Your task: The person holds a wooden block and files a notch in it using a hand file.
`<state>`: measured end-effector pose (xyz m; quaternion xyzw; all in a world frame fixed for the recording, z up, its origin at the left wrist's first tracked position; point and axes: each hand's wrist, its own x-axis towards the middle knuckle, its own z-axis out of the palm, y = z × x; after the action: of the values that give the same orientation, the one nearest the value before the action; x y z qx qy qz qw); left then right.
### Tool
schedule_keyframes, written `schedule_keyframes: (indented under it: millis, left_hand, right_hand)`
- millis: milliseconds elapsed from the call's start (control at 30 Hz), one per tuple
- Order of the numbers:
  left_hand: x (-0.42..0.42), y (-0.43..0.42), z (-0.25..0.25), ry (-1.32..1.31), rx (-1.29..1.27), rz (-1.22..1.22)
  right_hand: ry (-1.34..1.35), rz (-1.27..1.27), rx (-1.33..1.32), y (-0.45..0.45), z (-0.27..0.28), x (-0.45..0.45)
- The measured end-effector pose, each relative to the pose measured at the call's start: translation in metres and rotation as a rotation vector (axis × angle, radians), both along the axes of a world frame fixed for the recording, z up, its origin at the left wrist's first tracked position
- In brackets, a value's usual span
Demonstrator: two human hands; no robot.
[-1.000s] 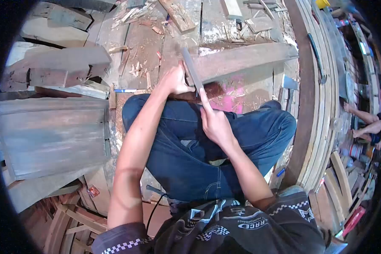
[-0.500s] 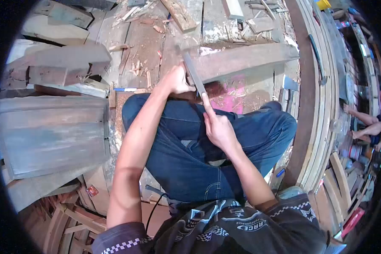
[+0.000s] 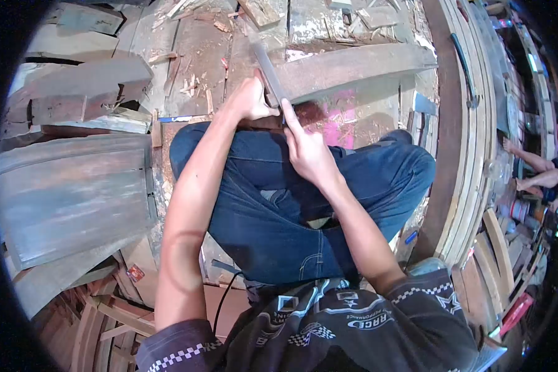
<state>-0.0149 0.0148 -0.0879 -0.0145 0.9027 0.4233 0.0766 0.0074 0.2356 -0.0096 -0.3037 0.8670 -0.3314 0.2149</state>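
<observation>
A curved grey wooden piece lies across the floor in front of my crossed legs. My left hand is closed around its left end, the thumb pressed near the lower edge. My right hand grips a long, flat metal file, index finger stretched along it. The file slants up and left across the wood's end, close beside my left fingers, and its far tip is blurred. My right palm hides most of the handle. Whether the file touches the wood I cannot tell.
Wood offcuts and a broad wooden panel are at left. Chips and shavings litter the floorboards. Long stacked planks run along the right, with a dark bar-like tool on them. Another person's legs show far right.
The whole view has shifted slightly, so the scene sits higher. The file and my right hand have moved a little farther up along the wood's end. My left hand keeps its hold.
</observation>
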Motion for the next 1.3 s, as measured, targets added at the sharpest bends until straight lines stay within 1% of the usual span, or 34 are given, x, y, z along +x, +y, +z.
schedule_keyframes:
  millis: [67,100,167,200,233,300,333,367,467,500,600,633,700,733,767,867,900,1000,1067,1133,1167,1233,1300]
  left_hand:
    - [-0.001,-0.002,-0.003,-0.004,-0.067,0.029]
    - [0.002,0.002,0.014,-0.049,-0.053,0.039]
    - [-0.001,-0.001,0.012,-0.162,-0.123,0.038]
    - [-0.002,-0.002,0.012,-0.132,-0.139,0.025]
    - [-0.002,-0.003,0.01,-0.102,-0.155,0.012]
    - [0.0,-0.003,0.001,0.131,-0.125,-0.028]
    - [-0.002,-0.003,-0.005,0.015,0.011,-0.004]
    - [0.0,-0.002,-0.01,-0.011,0.007,0.021]
    - [0.003,0.0,0.004,-0.009,-0.062,0.034]
    - [0.002,0.0,0.01,0.004,-0.088,0.033]
    - [0.0,-0.001,-0.001,-0.039,-0.078,0.041]
    - [0.0,-0.001,-0.003,0.053,-0.024,0.01]
    - [-0.003,0.0,-0.01,-0.015,-0.093,0.042]
    - [-0.003,-0.001,-0.014,-0.025,-0.086,0.06]
    - [-0.003,-0.001,-0.019,-0.036,-0.079,0.077]
    - [-0.001,0.002,-0.008,-0.01,-0.075,0.105]
    - [-0.001,0.002,-0.002,-0.051,-0.077,0.085]
    - [-0.002,0.002,0.017,-0.212,-0.1,0.073]
    - [-0.004,0.001,-0.017,0.007,-0.024,0.022]
    - [0.0,-0.001,-0.009,0.169,-0.018,-0.035]
    - [-0.001,0.0,-0.014,0.02,-0.027,0.051]
    - [-0.003,-0.002,-0.017,-0.015,-0.091,0.056]
    - [-0.003,-0.002,-0.014,-0.039,-0.087,0.073]
  right_hand:
    - [0.062,-0.008,-0.043,0.0,-0.006,0.003]
    - [0.101,-0.012,-0.069,-0.002,-0.008,0.0]
    - [0.051,-0.006,-0.023,0.017,0.002,0.016]
    - [0.004,-0.011,0.002,0.024,0.004,0.022]
    - [0.031,0.019,0.035,0.029,0.004,0.025]
    - [0.057,0.015,0.03,0.021,0.0,0.017]
    - [0.062,0.004,0.031,0.014,0.002,0.014]
    - [0.011,-0.017,0.063,0.003,0.006,0.006]
    - [0.056,0.0,-0.009,-0.005,-0.007,-0.003]
    - [0.063,0.029,0.046,-0.005,-0.004,-0.005]
    - [0.073,0.036,0.036,0.003,0.003,-0.003]
    - [0.152,-0.016,-0.004,0.006,-0.004,0.004]
    - [0.108,-0.088,-0.062,0.01,-0.005,0.02]
    - [0.086,-0.12,-0.09,0.01,-0.004,0.024]
    - [0.02,-0.093,0.023,0.012,-0.001,0.024]
    - [0.031,-0.13,0.157,0.006,-0.001,0.019]
    - [0.026,-0.134,0.201,0.004,-0.002,0.017]
    - [0.112,-0.129,0.182,-0.004,-0.003,0.013]
    - [0.156,-0.122,0.21,-0.009,-0.003,0.006]
    - [0.166,-0.117,0.222,-0.01,-0.003,0.006]
    - [0.173,-0.115,0.175,-0.003,-0.001,0.014]
    - [0.125,-0.136,0.245,0.009,0.003,0.028]
    - [0.099,-0.137,0.326,0.009,-0.001,0.028]
